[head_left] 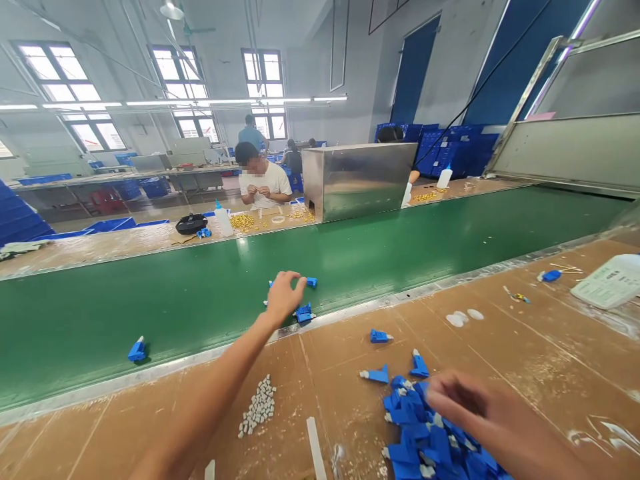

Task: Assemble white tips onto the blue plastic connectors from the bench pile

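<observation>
My left hand reaches over the green conveyor belt, open, with its thumb and fingers slightly apart. Close by its fingertips lies a small blue plastic part. More blue parts rest at the belt's near edge, below the hand. At the lower right, my right hand is closed with curled fingers against a heap of blue plastic parts with pale grey ends. What its fingertips pinch is hidden. Several loose blue parts lie just beyond the heap.
Small grey pieces are piled on the brown worktop. Another blue part is on the belt at left. A labelled sheet lies at right. Across the belt, a person sits beside a metal housing and a white bottle.
</observation>
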A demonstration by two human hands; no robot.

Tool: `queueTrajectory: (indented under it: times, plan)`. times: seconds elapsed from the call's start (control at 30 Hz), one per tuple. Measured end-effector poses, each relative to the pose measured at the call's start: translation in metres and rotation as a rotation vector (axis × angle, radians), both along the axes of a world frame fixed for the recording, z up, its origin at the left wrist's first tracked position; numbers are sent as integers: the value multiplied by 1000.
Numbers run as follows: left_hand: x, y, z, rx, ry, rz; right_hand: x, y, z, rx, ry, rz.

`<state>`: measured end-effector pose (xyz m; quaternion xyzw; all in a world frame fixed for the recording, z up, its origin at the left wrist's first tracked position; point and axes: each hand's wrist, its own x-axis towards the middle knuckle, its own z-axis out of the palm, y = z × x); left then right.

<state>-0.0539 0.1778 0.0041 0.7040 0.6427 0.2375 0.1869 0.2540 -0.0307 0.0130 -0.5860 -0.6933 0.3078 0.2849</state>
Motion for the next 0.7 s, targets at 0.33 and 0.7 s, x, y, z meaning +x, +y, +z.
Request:
queueTrajectory:
  times: [0.33,0.7]
  plan:
    - [-54,73,-30,-177,383,212,-177,248,-22,147,-426,129]
    - [-161,62,-30,-326,364,76,-149,280,-63,-15,-458,404]
